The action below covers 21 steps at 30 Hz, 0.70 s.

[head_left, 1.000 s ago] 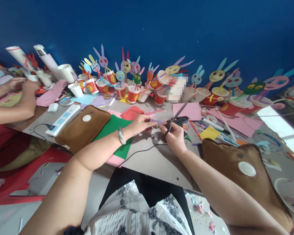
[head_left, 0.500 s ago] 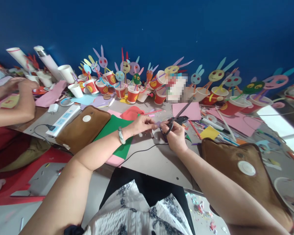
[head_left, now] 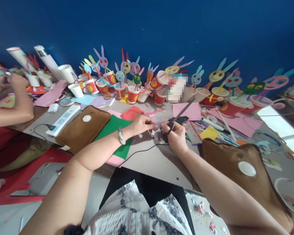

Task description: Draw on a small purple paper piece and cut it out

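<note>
My left hand (head_left: 142,125), with a bangle on its wrist, is closed in a pinch on a small piece of purple paper (head_left: 158,124). My right hand (head_left: 175,135) grips a pair of scissors (head_left: 182,112), whose dark blades point up and to the right, away from the paper. Only a small gap separates the two hands. A sheet of green paper (head_left: 120,147) lies under my left wrist. Red paper (head_left: 132,113) rests just behind the left hand, and pink paper (head_left: 187,111) behind the scissors.
Several paper cups with rabbit-like paper figures (head_left: 133,94) line the blue wall. Brown cushion-like pads lie at left (head_left: 84,129) and right (head_left: 235,169). A power strip (head_left: 63,120) stands left; a black cord (head_left: 142,150) crosses in front. A co-worker's hands (head_left: 16,86) work far left.
My two hands stay almost in place, the scissors still in the right one. At far left, the co-worker's hands have shifted left and hold something small and white.
</note>
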{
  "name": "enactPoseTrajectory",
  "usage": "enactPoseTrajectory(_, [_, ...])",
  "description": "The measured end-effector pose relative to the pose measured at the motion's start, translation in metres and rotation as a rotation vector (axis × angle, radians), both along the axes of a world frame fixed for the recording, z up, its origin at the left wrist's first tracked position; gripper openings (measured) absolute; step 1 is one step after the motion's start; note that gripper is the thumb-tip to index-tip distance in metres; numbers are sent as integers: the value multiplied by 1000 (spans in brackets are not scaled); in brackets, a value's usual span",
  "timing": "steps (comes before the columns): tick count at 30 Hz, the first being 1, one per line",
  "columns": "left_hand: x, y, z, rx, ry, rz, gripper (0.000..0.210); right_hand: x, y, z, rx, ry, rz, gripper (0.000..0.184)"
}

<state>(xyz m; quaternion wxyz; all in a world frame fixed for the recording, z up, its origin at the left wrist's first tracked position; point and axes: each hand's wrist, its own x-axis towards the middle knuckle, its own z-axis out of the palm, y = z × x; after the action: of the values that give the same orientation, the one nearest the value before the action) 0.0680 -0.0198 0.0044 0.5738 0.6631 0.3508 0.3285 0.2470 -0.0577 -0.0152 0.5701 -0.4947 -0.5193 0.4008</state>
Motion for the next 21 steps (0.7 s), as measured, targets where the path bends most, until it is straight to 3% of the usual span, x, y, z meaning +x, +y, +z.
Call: enactPoseTrajectory(21, [0, -1, 3, -4, -6, 4, 43, -2, 0, 1, -53, 46, 2, 33])
